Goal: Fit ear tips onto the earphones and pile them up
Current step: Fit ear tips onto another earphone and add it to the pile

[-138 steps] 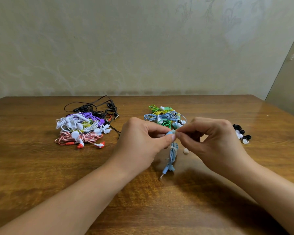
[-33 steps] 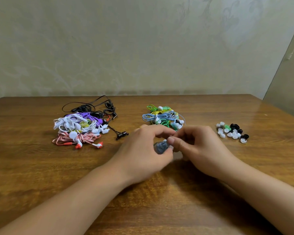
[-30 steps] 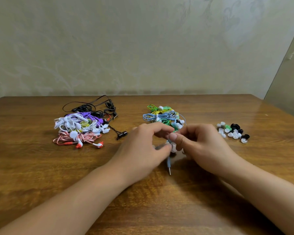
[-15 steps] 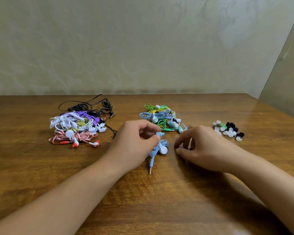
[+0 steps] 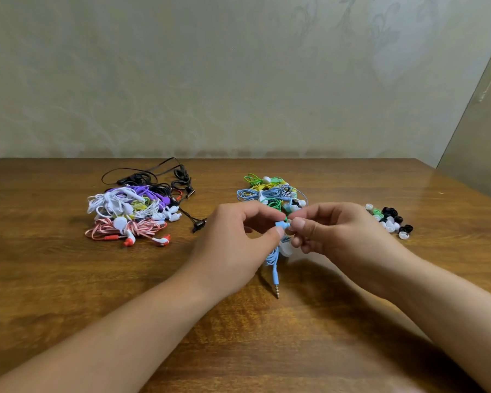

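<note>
My left hand [image 5: 233, 242] pinches the bud of a light blue earphone [image 5: 281, 224] between thumb and forefinger, just above the table. Its coiled cable and jack plug [image 5: 275, 277] hang down to the wood. My right hand [image 5: 332, 234] pinches a small pale ear tip [image 5: 290, 221] against the end of that bud. A white bud of the same set hangs below the fingers. A heap of loose ear tips [image 5: 389, 219], white, black and green, lies to the right.
A pile of earphones [image 5: 131, 214] in white, purple, pink and black lies at the left. A second pile [image 5: 270, 191] in blue, green and yellow lies behind my hands. The wooden table [image 5: 68, 279] meets a wall at the back.
My right hand rose from the table beside the earphone and came to the blue bud with an ear tip. My left hand lifted the earphone slightly.
</note>
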